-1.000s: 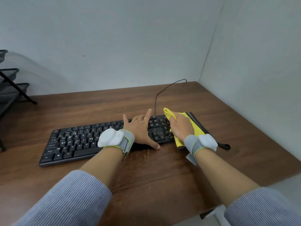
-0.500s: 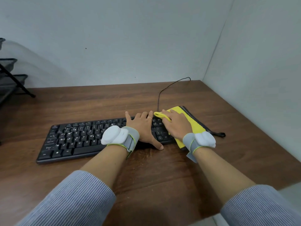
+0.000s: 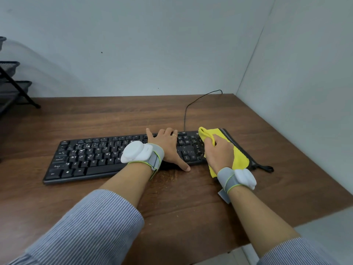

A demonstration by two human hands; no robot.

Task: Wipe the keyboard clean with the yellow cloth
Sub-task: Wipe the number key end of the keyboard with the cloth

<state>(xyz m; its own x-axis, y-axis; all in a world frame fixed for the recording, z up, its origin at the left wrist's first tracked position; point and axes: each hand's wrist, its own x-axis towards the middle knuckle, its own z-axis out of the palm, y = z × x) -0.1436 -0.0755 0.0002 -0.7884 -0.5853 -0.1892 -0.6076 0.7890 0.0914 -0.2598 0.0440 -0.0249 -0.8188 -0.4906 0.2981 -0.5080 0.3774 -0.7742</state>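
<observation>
A black keyboard (image 3: 91, 155) lies across the middle of the wooden desk (image 3: 114, 115), with pale specks on its keys. My left hand (image 3: 168, 146) rests flat on the keys right of centre, fingers spread and the thumb down at the front edge. My right hand (image 3: 217, 152) grips the yellow cloth (image 3: 240, 157) over the keyboard's right end, fingers curled into a bunched fold at the top. The cloth hides the rightmost keys.
The keyboard's black cable (image 3: 193, 104) runs back toward the wall corner. A grey-edged pouch with a black strap (image 3: 267, 168) lies under the cloth at the right. A black mesh rack (image 3: 11, 87) stands at the far left. Walls close the back and right.
My right hand has drawn the cloth back to the right, off the middle keys, and now bunches its top corner. My left hand stays on the keys.
</observation>
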